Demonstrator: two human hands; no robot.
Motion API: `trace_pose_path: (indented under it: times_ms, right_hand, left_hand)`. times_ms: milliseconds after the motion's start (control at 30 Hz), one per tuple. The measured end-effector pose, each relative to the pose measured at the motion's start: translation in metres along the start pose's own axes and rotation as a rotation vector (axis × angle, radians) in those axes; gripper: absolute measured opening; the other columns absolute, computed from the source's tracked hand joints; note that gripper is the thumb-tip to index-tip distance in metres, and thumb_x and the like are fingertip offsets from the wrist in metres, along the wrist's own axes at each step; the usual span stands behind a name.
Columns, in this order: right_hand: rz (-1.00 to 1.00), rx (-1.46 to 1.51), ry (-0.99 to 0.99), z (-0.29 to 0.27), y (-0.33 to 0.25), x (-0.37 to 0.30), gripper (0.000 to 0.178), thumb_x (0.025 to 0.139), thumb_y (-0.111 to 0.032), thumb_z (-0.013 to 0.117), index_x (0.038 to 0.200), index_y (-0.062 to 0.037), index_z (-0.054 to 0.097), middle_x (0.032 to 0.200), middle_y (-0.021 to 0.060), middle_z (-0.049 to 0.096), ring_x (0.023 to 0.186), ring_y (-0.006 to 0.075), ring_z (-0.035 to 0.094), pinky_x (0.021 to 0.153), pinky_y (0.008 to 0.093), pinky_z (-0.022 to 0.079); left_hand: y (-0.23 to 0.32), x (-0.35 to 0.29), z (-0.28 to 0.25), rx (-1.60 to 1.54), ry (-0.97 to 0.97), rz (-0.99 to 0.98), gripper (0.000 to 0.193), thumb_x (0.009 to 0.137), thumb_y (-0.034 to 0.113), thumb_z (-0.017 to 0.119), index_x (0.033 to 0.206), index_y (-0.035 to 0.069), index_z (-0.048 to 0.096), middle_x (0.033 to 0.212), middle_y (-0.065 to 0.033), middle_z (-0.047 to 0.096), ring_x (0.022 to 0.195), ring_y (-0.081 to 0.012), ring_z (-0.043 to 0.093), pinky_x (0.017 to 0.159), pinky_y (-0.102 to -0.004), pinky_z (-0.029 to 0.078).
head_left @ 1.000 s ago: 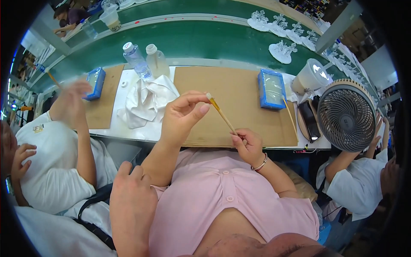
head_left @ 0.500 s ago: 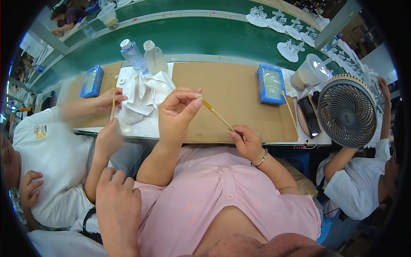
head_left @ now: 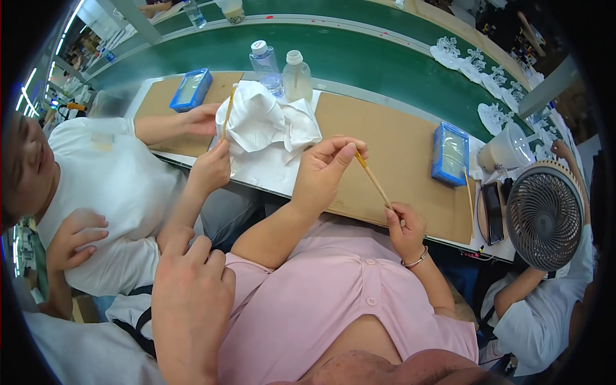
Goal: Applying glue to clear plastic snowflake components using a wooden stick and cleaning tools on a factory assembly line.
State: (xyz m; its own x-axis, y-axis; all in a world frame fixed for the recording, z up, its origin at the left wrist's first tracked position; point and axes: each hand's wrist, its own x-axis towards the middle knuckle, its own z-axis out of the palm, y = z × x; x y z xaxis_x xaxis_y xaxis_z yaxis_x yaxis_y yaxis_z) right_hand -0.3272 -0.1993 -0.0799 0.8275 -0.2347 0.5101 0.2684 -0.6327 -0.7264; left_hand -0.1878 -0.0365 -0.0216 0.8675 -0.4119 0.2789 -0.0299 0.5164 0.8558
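Observation:
A slim brush (head_left: pixel 374 181) with a pale wooden handle and a yellow band slants between my two hands over brown cardboard (head_left: pixel 359 122). At its upper end, my left hand (head_left: pixel 321 174) pinches it between thumb and fingers, and these hide the tip. Lower down and to the right, my right hand (head_left: pixel 405 230) grips the end of the handle with curled fingers. White crumpled cloth or paper (head_left: pixel 253 119) lies just beyond my left hand, not touching it.
A co-worker at left holds a similar brush (head_left: pixel 228 115) beside the white cloth. Another person's hand (head_left: pixel 192 301) reaches in at lower left. Two bottles (head_left: pixel 296 77), a blue-framed box (head_left: pixel 450 154), a plastic jug (head_left: pixel 507 147) and a fan (head_left: pixel 545 215) stand around the cardboard.
My view has swung left, so the bench appears further right. Both my hands keep hold of the brush. The co-worker's raised brush now overlaps the white cloth in view.

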Motion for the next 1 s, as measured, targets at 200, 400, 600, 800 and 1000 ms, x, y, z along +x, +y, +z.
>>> trace_pose_path:
  times_ms: [200,400,600,800,1000]
  right_hand:
    - [0.002,0.053,-0.058,-0.001,0.001,-0.003,0.012,0.092,-0.011,0.060,0.095,0.0002,0.063,0.065,0.0049,0.059,0.054,0.0104,0.055,0.051,0.0232,0.043]
    - [0.014,0.050,-0.058,-0.001,-0.011,0.002,0.007,0.089,-0.007,0.061,0.092,-0.0013,0.062,0.066,0.0083,0.061,0.054,0.0189,0.061,0.051,0.0287,0.047]
    - [-0.002,0.163,-0.018,-0.001,-0.008,0.003,0.011,0.092,-0.009,0.058,0.096,0.0010,0.062,0.064,0.0050,0.060,0.051,0.0087,0.055,0.049,0.0211,0.044]
    - [-0.064,0.071,0.015,-0.002,-0.010,0.004,0.008,0.087,-0.006,0.064,0.091,0.0000,0.061,0.064,0.0065,0.061,0.054,0.0112,0.059,0.051,0.0228,0.046]
    - [-0.055,0.056,0.012,-0.006,-0.007,0.003,0.007,0.087,-0.006,0.064,0.090,-0.0009,0.061,0.066,0.0074,0.063,0.056,0.0137,0.061,0.053,0.0247,0.048]
  left_hand:
    - [-0.003,-0.004,-0.008,-0.108,-0.016,-0.056,0.015,0.093,0.013,0.060,0.097,-0.002,0.064,0.092,-0.0090,0.065,0.088,-0.0170,0.060,0.097,-0.0380,0.045]
    - [-0.006,0.005,-0.027,-0.327,-0.050,0.178,0.018,0.094,0.016,0.059,0.096,-0.001,0.065,0.092,-0.0110,0.066,0.088,-0.0173,0.061,0.093,-0.0361,0.047]
    - [0.014,-0.004,-0.003,-0.096,-0.015,0.001,0.036,0.097,0.030,0.054,0.104,-0.003,0.064,0.106,-0.0128,0.065,0.099,-0.0191,0.060,0.095,-0.0344,0.044]
    - [0.012,-0.005,-0.007,0.016,-0.051,0.107,0.018,0.087,0.005,0.065,0.104,-0.001,0.066,0.103,-0.0110,0.064,0.100,-0.0181,0.060,0.094,-0.0301,0.043]
    - [0.015,-0.008,-0.002,-0.062,-0.057,0.096,0.011,0.085,0.000,0.065,0.096,0.001,0.067,0.098,-0.0101,0.065,0.097,-0.0188,0.061,0.097,-0.0356,0.043]
